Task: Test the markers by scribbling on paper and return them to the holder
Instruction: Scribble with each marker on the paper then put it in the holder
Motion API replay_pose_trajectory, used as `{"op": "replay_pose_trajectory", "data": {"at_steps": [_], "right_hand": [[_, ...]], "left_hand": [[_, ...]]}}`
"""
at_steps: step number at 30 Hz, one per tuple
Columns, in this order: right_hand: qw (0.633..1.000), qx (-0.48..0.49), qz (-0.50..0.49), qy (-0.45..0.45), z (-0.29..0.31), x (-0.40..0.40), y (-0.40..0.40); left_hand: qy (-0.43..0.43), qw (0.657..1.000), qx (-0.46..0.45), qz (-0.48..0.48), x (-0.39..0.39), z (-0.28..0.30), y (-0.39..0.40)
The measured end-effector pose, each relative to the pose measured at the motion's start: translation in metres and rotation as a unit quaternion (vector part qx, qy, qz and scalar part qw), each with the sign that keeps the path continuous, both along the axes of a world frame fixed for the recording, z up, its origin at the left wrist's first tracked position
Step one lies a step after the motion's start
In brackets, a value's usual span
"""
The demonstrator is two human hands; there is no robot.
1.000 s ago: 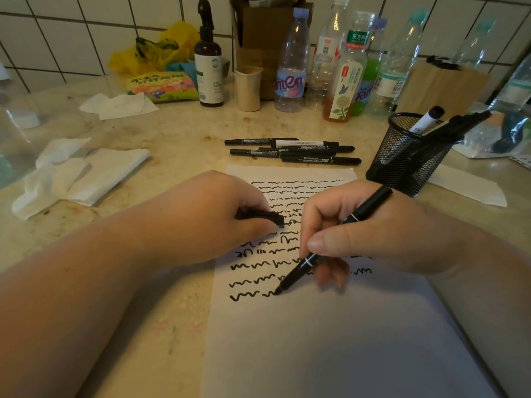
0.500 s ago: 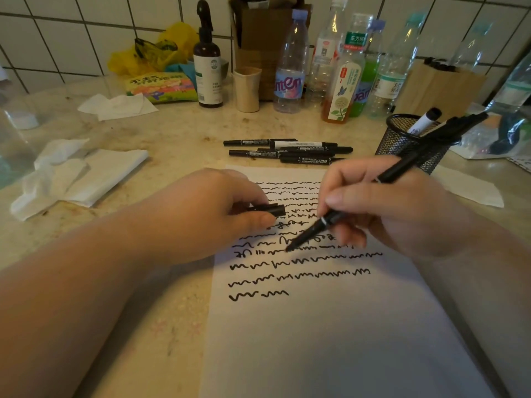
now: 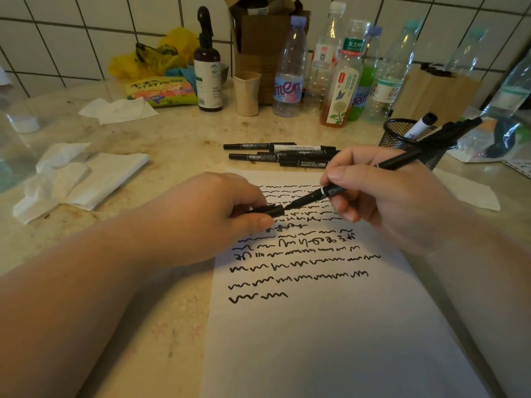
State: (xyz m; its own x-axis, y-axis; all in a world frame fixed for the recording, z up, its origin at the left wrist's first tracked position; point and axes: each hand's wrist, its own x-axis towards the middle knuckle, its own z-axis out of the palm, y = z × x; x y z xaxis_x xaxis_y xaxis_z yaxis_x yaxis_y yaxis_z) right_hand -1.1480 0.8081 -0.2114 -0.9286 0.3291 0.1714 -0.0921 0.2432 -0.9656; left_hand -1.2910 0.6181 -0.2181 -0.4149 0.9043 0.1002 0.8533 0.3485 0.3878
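Cap: small black tube [image 3: 270,210], pinched in the left hand [image 3: 212,216], mouth facing the nib
Marker: slim black barrel [image 3: 330,193] in a writing grip in the right hand [image 3: 382,193], tip just at the cap's opening, above the paper
Recapping: line the nib dead straight with the cap, push until it seats, I'd say; skewed, it smears ink on the fingers
Paper: matte white sheet [image 3: 330,340] on the desk [image 3: 178,133], rows of black squiggles across its upper half
Holder: black wire mesh cup [image 3: 402,139], far right, markers already standing in it
Waiting: capped markers [image 3: 275,155] lying side by side beyond the paper
Desk: speckled, polished stone, crumpled tissues [image 3: 71,179] at left
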Motion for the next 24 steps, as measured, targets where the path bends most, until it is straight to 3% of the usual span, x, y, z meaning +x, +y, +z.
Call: {"op": "replay_pose_trajectory", "data": {"at_steps": [15,24], "right_hand": [[0.998,0.002,0.057,-0.029,0.002,-0.001,-0.008],[0.999,0.002,0.035,0.018,0.003,-0.002,-0.009]], "left_hand": [[-0.043,0.999,0.013,0.014,0.008,0.002,0.0],[0.021,0.998,0.062,-0.001,0.016,0.002,0.004]]}}
